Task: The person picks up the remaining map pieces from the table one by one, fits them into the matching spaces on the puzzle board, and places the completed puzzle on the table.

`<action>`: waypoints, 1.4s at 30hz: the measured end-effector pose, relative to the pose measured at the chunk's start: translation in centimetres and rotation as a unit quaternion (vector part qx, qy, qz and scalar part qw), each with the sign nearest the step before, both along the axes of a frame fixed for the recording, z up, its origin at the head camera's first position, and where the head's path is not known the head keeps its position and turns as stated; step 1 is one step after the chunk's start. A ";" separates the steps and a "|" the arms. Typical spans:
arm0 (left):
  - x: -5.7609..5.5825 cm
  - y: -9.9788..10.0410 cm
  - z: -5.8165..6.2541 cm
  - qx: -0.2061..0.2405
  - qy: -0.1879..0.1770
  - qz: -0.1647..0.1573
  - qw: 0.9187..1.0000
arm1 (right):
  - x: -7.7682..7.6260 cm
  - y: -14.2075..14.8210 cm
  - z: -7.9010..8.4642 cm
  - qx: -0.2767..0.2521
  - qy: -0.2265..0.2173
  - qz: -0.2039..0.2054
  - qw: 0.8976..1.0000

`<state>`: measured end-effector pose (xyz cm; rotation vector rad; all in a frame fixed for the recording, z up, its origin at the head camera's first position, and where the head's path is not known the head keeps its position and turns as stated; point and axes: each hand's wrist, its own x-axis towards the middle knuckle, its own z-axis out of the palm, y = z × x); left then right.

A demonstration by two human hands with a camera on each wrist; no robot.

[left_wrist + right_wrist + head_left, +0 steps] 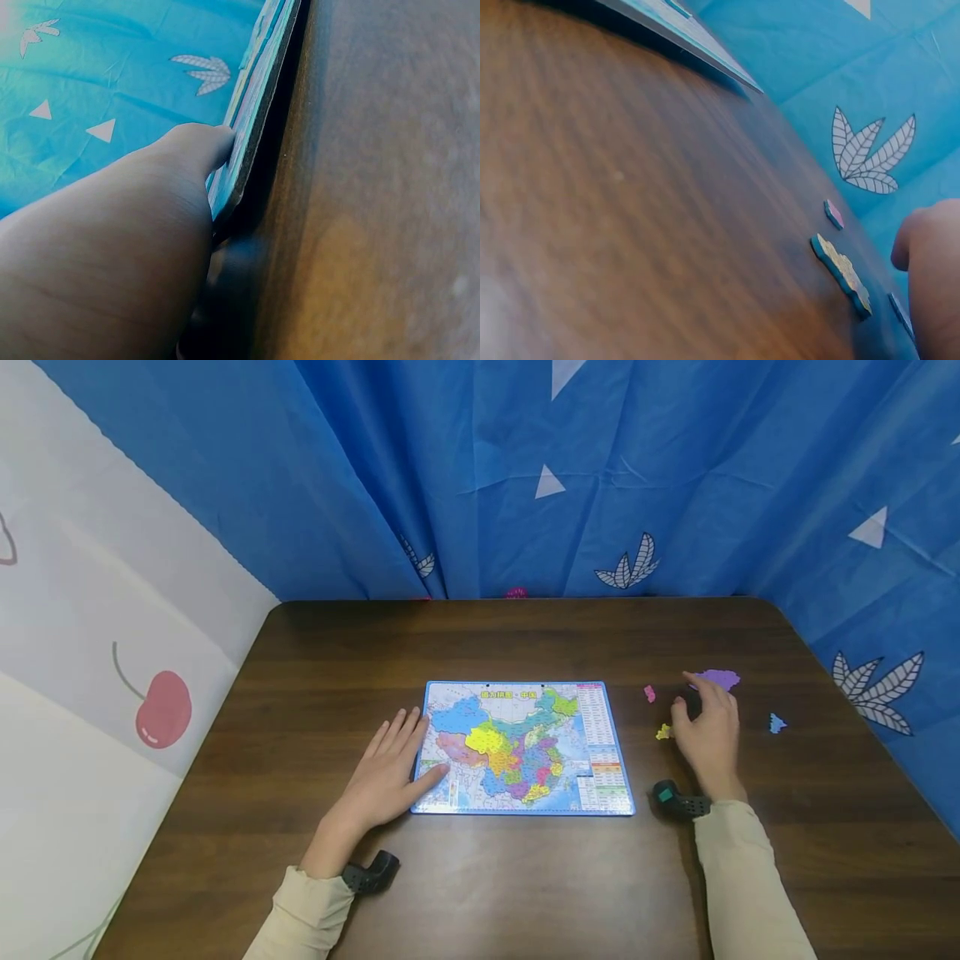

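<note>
A map puzzle board (558,806) with a blue rim lies on the table, its colored regions filling the middle. My left hand (382,779) is spread at its left side, fingertips by the edge and thumb over the lower left corner. In the left wrist view the thumb (206,146) rests against the board's face. To the right, my right hand (708,735) is over the loose pieces with thumb and index finger apart. A purple piece (722,679) lies just beyond its fingers, partly covered by them. A yellow piece (663,732) sits left of the thumb.
A pink piece (649,694) lies between the board and the right hand. Farther right is a small blue piece (777,723). The brown wooden table (337,643) ends at a blue curtain (517,527) behind and a pale patterned cloth (90,610) on the left.
</note>
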<state>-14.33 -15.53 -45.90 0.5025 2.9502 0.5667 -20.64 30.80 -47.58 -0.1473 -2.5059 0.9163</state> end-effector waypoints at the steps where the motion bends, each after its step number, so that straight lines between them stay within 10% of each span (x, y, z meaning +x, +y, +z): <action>1: 0.0 0.0 0.0 0.000 -0.001 0.000 1.000 | 0.0 0.1 0.0 -0.002 -0.009 -0.002 1.000; 19: 0.1 0.0 0.0 0.004 -0.001 0.002 1.000 | 0.1 0.7 0.2 0.047 -0.133 0.024 0.990; 42: 0.0 -0.1 -0.2 0.000 0.000 0.004 1.000 | 0.2 0.2 0.2 0.038 -0.129 0.005 0.991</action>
